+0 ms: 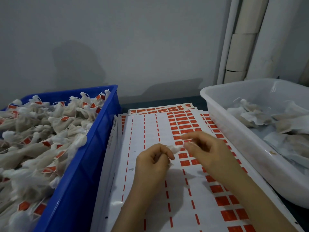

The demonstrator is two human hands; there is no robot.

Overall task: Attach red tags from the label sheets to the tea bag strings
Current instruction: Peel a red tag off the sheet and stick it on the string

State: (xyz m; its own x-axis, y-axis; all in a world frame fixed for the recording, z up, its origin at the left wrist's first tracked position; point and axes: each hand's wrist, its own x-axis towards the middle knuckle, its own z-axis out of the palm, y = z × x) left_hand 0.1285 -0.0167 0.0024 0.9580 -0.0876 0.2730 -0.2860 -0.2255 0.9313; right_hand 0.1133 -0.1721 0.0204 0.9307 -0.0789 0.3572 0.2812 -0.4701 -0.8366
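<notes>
A white label sheet with rows of red tags lies in the middle; its left columns are stripped. My left hand grips a small white tea bag above the sheet, with the bag's tip sticking out to the right. My right hand hovers just right of that tip, fingers bent, thumb and forefinger close together by the tip. Whether they pinch a string or a tag is too blurred to tell.
A blue crate at left is heaped with tea bags bearing red tags. A white tub at right holds tea bags with no red tags showing. More label sheets lie under the top one. A grey wall and white pipes stand behind.
</notes>
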